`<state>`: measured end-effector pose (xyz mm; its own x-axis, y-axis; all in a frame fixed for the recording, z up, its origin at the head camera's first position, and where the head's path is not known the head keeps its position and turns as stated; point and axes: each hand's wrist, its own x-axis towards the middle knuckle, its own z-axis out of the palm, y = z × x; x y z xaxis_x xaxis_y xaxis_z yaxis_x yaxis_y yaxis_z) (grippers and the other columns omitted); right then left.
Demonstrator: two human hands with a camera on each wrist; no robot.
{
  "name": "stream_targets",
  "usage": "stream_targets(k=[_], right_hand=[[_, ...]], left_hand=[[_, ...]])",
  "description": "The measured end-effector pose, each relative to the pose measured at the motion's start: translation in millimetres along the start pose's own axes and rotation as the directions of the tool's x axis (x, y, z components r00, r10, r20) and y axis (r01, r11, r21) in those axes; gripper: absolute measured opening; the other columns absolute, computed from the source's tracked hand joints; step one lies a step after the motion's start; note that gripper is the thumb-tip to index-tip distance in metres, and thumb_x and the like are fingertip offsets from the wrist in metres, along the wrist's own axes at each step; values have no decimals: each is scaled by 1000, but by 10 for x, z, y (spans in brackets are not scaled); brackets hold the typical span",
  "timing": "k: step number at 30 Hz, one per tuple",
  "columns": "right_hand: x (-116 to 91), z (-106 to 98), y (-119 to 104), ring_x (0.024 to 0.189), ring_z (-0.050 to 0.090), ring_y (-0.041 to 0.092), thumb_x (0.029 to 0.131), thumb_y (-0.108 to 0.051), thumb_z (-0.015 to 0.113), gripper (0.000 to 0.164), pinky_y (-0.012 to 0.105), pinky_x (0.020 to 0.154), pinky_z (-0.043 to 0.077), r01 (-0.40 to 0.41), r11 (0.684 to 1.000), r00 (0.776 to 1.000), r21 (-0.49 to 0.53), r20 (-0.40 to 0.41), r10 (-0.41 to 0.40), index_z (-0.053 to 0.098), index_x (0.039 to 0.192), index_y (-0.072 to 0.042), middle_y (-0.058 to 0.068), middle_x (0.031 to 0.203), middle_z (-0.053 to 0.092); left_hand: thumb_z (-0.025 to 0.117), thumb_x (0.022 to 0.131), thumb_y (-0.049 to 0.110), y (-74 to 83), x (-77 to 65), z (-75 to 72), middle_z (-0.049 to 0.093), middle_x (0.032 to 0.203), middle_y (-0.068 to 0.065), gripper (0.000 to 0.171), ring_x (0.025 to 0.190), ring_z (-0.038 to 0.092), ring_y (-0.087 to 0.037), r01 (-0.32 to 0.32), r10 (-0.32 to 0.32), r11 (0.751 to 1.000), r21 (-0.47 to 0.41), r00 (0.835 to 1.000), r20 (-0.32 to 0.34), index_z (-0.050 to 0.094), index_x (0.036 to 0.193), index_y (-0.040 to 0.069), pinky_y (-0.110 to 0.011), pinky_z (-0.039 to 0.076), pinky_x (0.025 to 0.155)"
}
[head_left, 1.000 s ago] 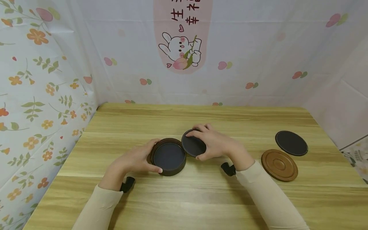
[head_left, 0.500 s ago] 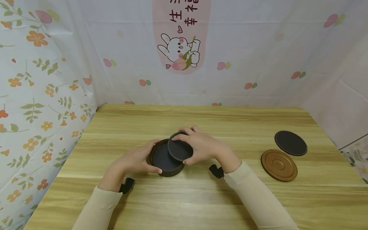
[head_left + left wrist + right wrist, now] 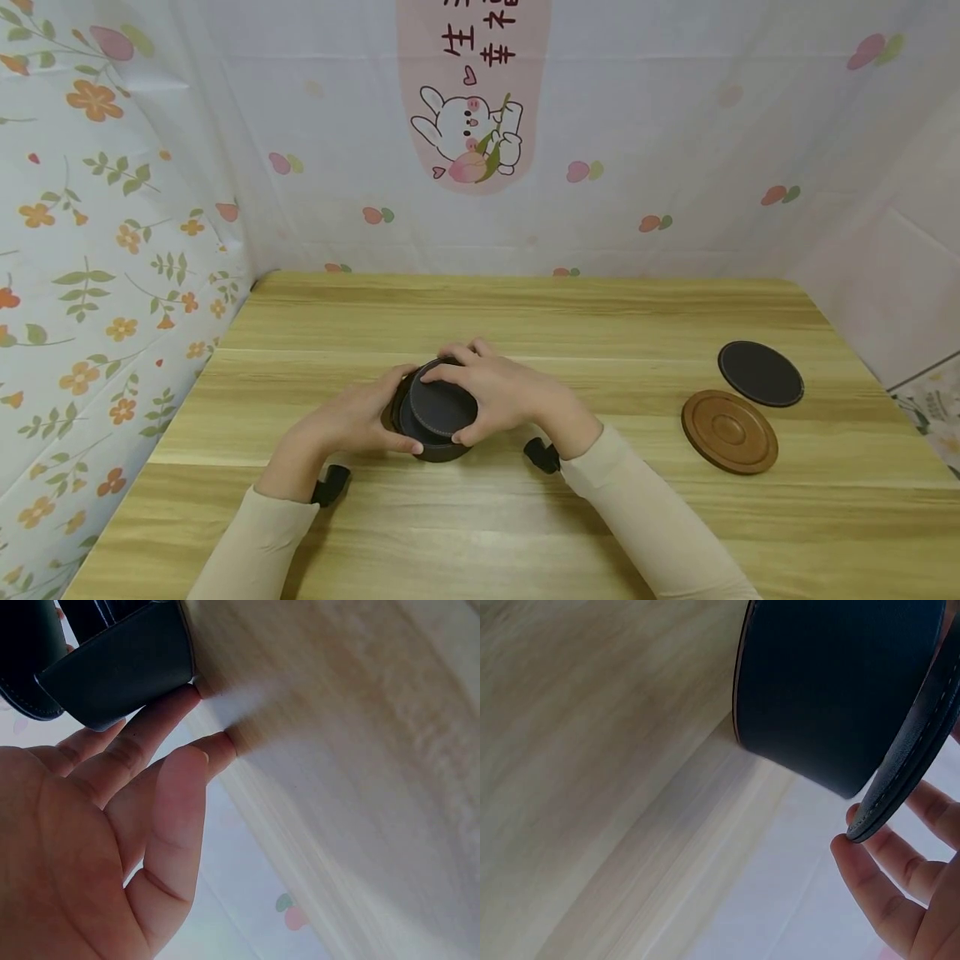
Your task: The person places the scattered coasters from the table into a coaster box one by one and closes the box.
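A round, dark, leather-look coaster holder (image 3: 442, 452) stands on the table with its top open. My left hand (image 3: 352, 418) holds it from the left, thumb at the near side and fingers round the far side. Between thumb and fingers my right hand (image 3: 501, 395) grips a black round coaster (image 3: 444, 407) by its edge. That coaster overlaps most of the holder's opening in the head view. In the right wrist view the stitched coaster (image 3: 909, 761) tilts over the rim of the holder (image 3: 840, 682), fingertips on its edge.
At the table's right lie another black round coaster (image 3: 761, 373) and a brown wooden disc (image 3: 729, 432) with a ringed centre. A patterned cloth (image 3: 645, 108) hangs behind the table, and a floral one (image 3: 112, 275) on the left.
My right hand has carried the coaster leftward, from beside the holder to over its opening. My left hand and the holder have stayed in place.
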<state>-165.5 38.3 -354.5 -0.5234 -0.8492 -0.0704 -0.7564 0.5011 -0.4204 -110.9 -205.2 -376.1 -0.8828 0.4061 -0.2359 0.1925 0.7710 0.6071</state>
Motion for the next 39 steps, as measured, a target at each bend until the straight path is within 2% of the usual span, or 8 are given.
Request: stream_targets(k=[7,14,21,39], right_hand=[[67,22,-36,127,35,22,78,-42,80,77,38,95,50,11,1000,1000,-28,25,-10,47,146,-29,6,157,31],[99,34,-65,130,34,24,79,-42,80,77,39,96,50,20,999,999,-36,37,-19,48,146,-28,7,158,30],[145,53,-52,129,35,25,79,-43,80,74,39,97,49,34,997,999,-65,45,-31,50,145,-28,7,157,32],[147,98,-13,134,33,22,79,-42,81,79,41,99,48,43,999,998,-23,46,-42,45,148,-30,-1,156,34]], left_hand=[[83,74,54,5,-1,-16,51,147,-9,105,125,57,-31,-13,13,1000,9,1000,-3,26,156,20,-53,46,102],[84,74,52,7,3,-12,48,150,-7,105,128,56,-29,-28,28,999,-22,1000,1,25,156,21,-52,45,104],[84,73,53,5,-3,-7,48,150,-7,106,128,55,-30,-16,16,1000,-25,1000,-1,26,156,22,-53,44,104],[84,73,55,-2,-6,1,48,151,-9,109,128,55,-32,-1,1,1000,-2,1000,-4,25,157,18,-54,44,104]])
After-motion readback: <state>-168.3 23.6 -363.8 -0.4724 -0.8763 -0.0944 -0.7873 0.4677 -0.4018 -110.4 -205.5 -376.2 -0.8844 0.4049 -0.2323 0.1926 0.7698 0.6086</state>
